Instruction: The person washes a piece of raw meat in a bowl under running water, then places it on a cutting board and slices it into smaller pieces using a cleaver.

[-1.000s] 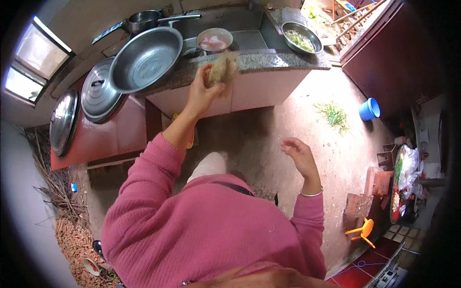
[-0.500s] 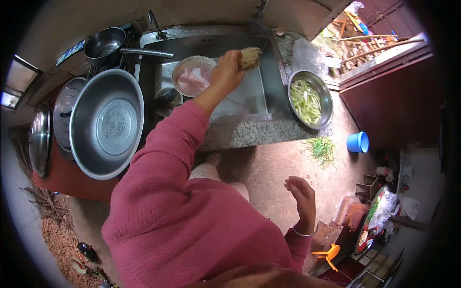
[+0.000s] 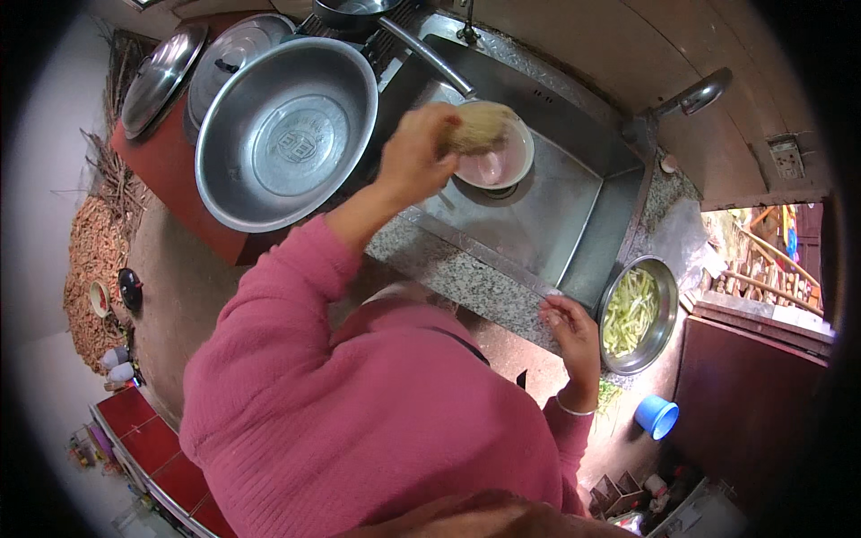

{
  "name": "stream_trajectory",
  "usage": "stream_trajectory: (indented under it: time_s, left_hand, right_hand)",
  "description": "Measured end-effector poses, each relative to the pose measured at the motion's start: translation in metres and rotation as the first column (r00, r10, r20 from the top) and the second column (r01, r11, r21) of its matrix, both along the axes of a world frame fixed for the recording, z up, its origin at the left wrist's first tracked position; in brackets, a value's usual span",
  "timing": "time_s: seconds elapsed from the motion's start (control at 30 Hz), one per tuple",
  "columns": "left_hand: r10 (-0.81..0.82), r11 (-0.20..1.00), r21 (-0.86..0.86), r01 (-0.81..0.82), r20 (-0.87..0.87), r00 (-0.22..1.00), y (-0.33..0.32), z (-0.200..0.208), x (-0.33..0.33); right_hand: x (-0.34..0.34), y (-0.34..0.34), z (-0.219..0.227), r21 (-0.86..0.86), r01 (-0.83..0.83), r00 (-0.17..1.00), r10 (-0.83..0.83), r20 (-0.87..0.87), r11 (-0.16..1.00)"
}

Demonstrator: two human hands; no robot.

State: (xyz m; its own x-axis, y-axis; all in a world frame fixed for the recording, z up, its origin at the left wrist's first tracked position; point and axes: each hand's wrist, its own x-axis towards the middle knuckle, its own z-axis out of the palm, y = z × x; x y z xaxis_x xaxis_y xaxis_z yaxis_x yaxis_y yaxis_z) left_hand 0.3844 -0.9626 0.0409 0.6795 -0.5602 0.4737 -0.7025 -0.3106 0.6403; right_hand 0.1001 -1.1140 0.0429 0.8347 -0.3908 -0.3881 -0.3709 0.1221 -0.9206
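Note:
My left hand [image 3: 411, 154] is closed around a tan, fibrous scrubber [image 3: 482, 125] and holds it over the left part of the sink [image 3: 560, 211]. Below the scrubber, partly covered by it, a white bowl [image 3: 526, 154] with pinkish-white contents stands in the sink. My right hand [image 3: 576, 339] is at the front edge of the granite counter [image 3: 439, 267], fingers loosely bent and apart, with nothing visible in it. Just right of that hand, a steel bowl [image 3: 668, 327] holds pale green cut vegetable strips [image 3: 630, 312].
A large metal basin [image 3: 229, 157] stands left of the sink, beside metal lids [image 3: 161, 81]. A pan's long handle [image 3: 426, 56] reaches over the sink's left corner near the faucet [image 3: 467, 34]. A blue bucket [image 3: 656, 418] is on the floor at right.
The view has turned to the left. My left hand has brought the scrubber from the sink's right side back over the white bowl. My right hand has come up to the counter edge.

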Motion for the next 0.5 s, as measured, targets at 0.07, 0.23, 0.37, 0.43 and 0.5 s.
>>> stream_trajectory:
  time_s: [0.07,0.23,0.37,0.43,0.5]
  left_hand:
    - [0.075,0.986,-0.156,-0.064,0.068,0.995,0.018,0.002,0.009]
    - [0.428,0.899,-0.005,-0.438,0.223,0.876,0.080,0.008,0.037]
    - [0.426,0.775,0.219,-0.593,0.512,0.746,0.092,0.006,0.038]
    - [0.396,0.865,0.135,-0.483,0.405,0.824,0.084,0.007,0.029]
    - [0.329,0.940,0.002,-0.341,0.259,0.908,0.072,0.008,0.019]
  right_hand:
    - [0.009,-0.009,-0.003,0.053,-0.067,0.998,0.068,-0.014,0.996]
    - [0.012,-0.022,-0.011,0.116,-0.120,0.992,0.124,-0.034,0.986]
    - [0.012,-0.027,-0.021,0.122,-0.144,0.990,0.144,0.008,0.982]
    - [0.013,-0.027,-0.027,0.140,-0.152,0.988,0.154,0.000,0.978]
    - [0.013,-0.025,-0.030,0.149,-0.163,0.987,0.164,0.005,0.975]
